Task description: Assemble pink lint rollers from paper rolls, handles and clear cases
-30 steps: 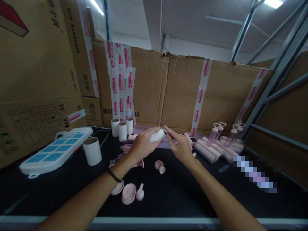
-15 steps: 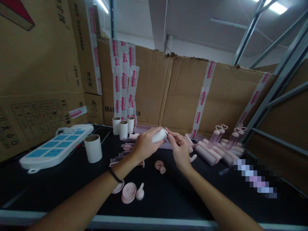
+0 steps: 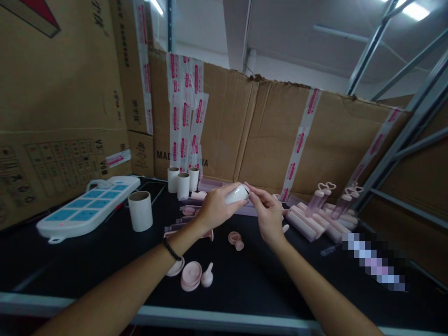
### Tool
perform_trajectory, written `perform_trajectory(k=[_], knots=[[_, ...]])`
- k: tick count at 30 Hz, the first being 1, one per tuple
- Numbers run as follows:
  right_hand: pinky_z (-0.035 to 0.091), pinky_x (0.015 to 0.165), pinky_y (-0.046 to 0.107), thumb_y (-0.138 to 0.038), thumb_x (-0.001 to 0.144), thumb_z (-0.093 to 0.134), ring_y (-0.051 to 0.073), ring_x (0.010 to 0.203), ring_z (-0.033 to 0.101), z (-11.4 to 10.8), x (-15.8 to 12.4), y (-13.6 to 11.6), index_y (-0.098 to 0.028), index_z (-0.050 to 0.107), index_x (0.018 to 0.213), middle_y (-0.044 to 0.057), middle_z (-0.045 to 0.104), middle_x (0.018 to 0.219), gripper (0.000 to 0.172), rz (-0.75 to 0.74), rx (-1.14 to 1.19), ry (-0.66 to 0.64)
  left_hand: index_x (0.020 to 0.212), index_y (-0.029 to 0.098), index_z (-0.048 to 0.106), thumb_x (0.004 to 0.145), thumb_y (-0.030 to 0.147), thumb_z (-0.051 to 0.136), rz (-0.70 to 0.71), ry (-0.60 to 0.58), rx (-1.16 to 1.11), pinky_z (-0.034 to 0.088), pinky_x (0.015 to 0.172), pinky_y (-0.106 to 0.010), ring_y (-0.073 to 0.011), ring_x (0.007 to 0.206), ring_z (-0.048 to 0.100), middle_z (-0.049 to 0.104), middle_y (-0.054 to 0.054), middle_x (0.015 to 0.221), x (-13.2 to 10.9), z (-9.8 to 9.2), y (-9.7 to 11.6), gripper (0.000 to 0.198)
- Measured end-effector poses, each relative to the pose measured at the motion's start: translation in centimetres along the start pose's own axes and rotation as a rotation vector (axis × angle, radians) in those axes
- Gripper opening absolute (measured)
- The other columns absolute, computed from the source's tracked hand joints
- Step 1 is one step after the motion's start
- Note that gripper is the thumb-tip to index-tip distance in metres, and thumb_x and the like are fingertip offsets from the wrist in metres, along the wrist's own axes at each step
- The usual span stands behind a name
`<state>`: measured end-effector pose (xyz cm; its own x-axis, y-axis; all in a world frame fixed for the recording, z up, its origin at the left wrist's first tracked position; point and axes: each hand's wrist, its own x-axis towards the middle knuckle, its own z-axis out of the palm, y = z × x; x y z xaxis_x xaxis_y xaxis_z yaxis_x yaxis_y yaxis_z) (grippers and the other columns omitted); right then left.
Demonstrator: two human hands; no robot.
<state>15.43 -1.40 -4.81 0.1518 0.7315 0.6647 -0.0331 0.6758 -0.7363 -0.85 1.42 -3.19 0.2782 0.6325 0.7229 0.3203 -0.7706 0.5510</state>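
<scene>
At the centre, lifted over the black table (image 3: 255, 291), is the white piece (image 3: 235, 196). The left hand (image 3: 217, 204) has its fingers curled closed around it. The right hand (image 3: 269, 212) has its thumb and fingertips drawn close together at the end; whether they grip the piece I cannot tell. From the piece, cardboard (image 3: 224, 116) walls off 12 o'clock and the pale front rail (image 3: 196, 318) marks 6. Room for moving lies between the forearms at about 5:30, where the tabletop runs down to the rail. Pink discs (image 3: 191, 274) sit at 7, a white tube (image 3: 141, 213) at 9, pink tubes (image 3: 304, 223) between 3 and 4. The piece's long axis slants, its dark-edged end pointing to 2 o'clock, toward the right fingertips.
</scene>
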Motion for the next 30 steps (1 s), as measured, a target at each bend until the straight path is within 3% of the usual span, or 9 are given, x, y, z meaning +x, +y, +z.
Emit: perform_trajectory(k=[5,8,12,21,30], knots=[[0.051,0.11,0.048,-0.034,0.084,0.079,0.026,0.119,0.07,-0.2,0.5,0.1,-0.021,0.073,0.094,0.009,0.078,0.118,0.017,0.067,0.17,0.02,0.128,0.02,0.07,0.085,0.038,0.075,-0.027,-0.035,-0.067,0.058,0.089,-0.037,-0.027,0.102,0.074,0.076,-0.009,0.119,0.0,-0.3,0.4,0.047],[0.056,0.102,0.045,-0.039,0.084,0.078,0.024,0.109,0.074,-0.2,0.7,0.1,-0.021,0.063,0.084,0.007,0.08,0.108,0.023,0.091,0.194,0.064,0.127,0.02,0.07,0.084,0.039,0.076,-0.023,-0.023,-0.068,0.059,0.089,-0.038,-0.0269,0.099,0.074,0.077,-0.008,0.117,-0.1,-0.3,0.7,0.047],[0.058,0.099,0.042,-0.039,0.087,0.075,0.023,0.108,0.073,-0.3,0.6,-0.2,-0.022,0.058,0.084,0.007,0.079,0.109,0.024,0.04,0.125,0.048,0.127,0.02,0.07,0.084,0.037,0.077,0.012,-0.018,-0.07,0.056,0.092,-0.036,-0.0263,0.106,0.072,0.076,-0.008,0.121,0.0,-0.4,0.8,0.046],[0.055,0.104,0.045,-0.029,0.092,0.069,0.025,0.117,0.07,0.3,-0.7,-1.1,-0.022,0.067,0.089,0.01,0.074,0.125,0.008,-0.178,-0.063,0.015,0.128,0.019,0.068,0.085,0.029,0.073,0.052,-0.012,-0.024,0.054,0.094,-0.037,-0.0264,0.109,0.071,0.075,-0.009,0.124,0.0,-0.4,0.7,0.044],[0.055,0.103,0.046,-0.033,0.092,0.068,0.028,0.118,0.07,0.2,-0.8,-0.8,-0.022,0.067,0.085,0.011,0.075,0.122,0.013,-0.136,-0.113,-0.021,0.129,0.02,0.068,0.084,0.026,0.072,0.04,-0.012,-0.032,0.054,0.098,-0.039,-0.027,0.113,0.07,0.074,-0.009,0.126,-0.2,-0.2,0.4,0.045]])
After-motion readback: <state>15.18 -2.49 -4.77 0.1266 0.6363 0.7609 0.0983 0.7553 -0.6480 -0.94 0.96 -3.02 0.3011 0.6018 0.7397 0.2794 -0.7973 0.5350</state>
